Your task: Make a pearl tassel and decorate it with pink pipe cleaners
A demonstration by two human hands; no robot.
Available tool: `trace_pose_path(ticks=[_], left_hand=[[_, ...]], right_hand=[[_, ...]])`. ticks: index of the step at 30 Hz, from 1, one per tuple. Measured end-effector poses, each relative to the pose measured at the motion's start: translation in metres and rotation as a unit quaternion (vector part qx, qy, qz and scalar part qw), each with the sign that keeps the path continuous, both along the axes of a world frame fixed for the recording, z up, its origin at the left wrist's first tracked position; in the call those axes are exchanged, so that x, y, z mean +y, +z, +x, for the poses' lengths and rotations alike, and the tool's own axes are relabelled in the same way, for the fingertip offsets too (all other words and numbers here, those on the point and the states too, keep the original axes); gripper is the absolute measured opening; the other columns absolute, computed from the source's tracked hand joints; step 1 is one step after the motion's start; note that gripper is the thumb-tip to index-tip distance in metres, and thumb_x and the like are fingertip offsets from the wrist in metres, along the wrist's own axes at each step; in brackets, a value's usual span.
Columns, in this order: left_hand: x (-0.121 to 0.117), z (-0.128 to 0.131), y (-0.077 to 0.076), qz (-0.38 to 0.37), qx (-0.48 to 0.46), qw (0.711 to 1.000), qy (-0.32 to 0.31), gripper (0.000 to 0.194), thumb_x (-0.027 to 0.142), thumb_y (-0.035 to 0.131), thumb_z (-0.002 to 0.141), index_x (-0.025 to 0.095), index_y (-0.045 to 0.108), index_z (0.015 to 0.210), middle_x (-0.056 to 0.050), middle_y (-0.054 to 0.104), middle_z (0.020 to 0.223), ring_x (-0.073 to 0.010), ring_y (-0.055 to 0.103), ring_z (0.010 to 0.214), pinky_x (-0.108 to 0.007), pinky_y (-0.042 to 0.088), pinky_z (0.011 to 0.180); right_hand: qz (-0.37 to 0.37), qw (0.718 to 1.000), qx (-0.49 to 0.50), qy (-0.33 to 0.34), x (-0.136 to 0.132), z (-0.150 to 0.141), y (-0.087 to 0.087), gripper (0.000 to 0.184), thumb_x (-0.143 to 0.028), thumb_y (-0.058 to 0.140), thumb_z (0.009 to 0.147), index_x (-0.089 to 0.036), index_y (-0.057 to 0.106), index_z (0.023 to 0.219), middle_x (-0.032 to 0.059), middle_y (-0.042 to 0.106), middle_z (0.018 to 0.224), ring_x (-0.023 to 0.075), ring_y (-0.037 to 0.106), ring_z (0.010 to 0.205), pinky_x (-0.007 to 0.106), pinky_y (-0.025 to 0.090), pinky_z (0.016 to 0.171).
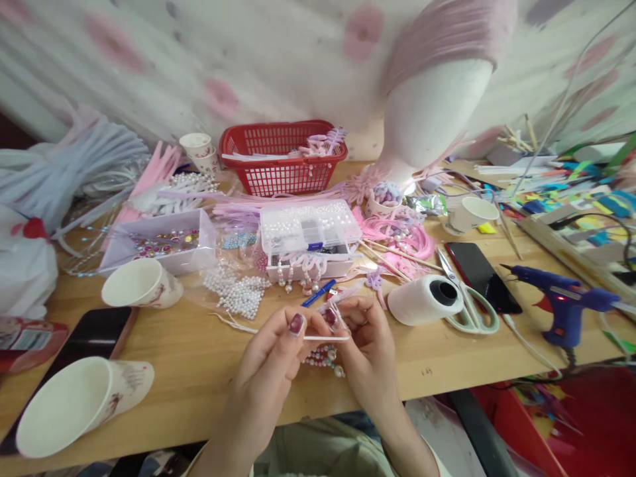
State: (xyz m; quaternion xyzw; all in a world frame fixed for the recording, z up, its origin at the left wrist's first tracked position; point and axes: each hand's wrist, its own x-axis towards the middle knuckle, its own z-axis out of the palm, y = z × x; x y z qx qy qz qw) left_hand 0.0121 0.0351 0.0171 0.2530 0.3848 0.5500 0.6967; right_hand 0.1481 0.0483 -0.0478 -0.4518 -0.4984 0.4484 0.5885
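Observation:
Near the table's front edge, my left hand [273, 358] and my right hand [370, 348] are close together, fingers pinched. Between them stretches a thin white strip [325, 338], gripped at its two ends. A pale, fuzzy-looking piece rises by the right fingertips, partly hidden. Below the strip hang bead strands [322, 358] in pink, blue and pearl white; what they are attached to is hidden by my fingers. Just beyond my hands lie a blue pen [319, 293] and a heap of white pearl beads [238, 291].
A lidded bead box [311, 225] and a red basket [283, 175] stand ahead. Rightward are a thread spool [422, 301], scissors [474, 315], a phone [484, 278] and a blue glue gun [566, 301] with its red light on. Paper cups [132, 387] stand at left.

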Motion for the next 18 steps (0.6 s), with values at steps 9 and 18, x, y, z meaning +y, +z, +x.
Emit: trace_pose_path(ticks=[9, 18], left_hand=[[-0.006, 0.002, -0.005, 0.030, 0.055, 0.997, -0.052, 0.028, 0.045, 0.067, 0.097, 0.020, 0.077, 0.088, -0.004, 0.070, 0.092, -0.0194, 0.067, 0.092, -0.027, 0.050, 0.089], [-0.011, 0.009, 0.001, 0.050, 0.036, 0.996, -0.067, 0.029, 0.046, 0.068, 0.096, 0.021, 0.072, 0.081, -0.002, 0.069, 0.091, -0.0185, 0.069, 0.099, -0.027, 0.050, 0.097]], right_hand=[[0.032, 0.993, -0.106, -0.028, 0.002, 0.005, 0.001, 0.018, -0.017, 0.066, 0.094, -0.028, 0.069, 0.108, -0.0016, 0.076, 0.086, 0.0133, 0.071, 0.068, 0.021, 0.054, 0.060], [0.025, 0.989, -0.135, -0.047, 0.003, 0.004, 0.003, 0.005, -0.025, 0.066, 0.096, -0.024, 0.070, 0.100, 0.0015, 0.078, 0.080, 0.0166, 0.073, 0.068, 0.024, 0.053, 0.056]])
